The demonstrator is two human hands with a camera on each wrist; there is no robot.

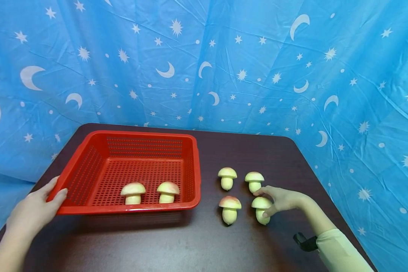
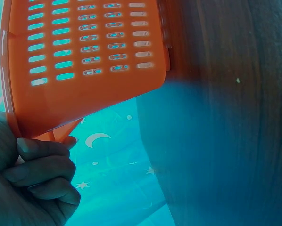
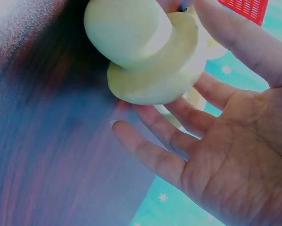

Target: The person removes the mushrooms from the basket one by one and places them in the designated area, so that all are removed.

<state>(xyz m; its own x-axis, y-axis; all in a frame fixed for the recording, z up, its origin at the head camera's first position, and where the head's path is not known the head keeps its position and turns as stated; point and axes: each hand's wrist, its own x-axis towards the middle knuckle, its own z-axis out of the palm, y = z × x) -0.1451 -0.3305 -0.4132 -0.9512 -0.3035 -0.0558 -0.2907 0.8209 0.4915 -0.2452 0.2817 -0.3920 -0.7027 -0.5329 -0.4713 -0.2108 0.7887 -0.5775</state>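
Observation:
My left hand [image 1: 34,209] grips the left front corner of a red plastic basket [image 1: 122,209], its thumb over the rim; in the left wrist view the fingers curl under that rim. Inside the basket, near its front wall, are a toy mushroom [image 1: 133,189] and a second mushroom [image 1: 168,187]. On the table to the right, my right hand [image 1: 283,199] reaches around the near right mushroom [image 1: 261,203]. In the right wrist view its fingers are spread beside the pale cap [image 3: 155,82], the thumb on the other side.
Three more mushrooms stand close by on the dark table [image 1: 204,245]: a back left one [image 1: 227,177], a back right one [image 1: 254,181] just behind my right fingers, and a front left one [image 1: 229,209]. A blue curtain [image 1: 190,75] with moons and stars surrounds the table.

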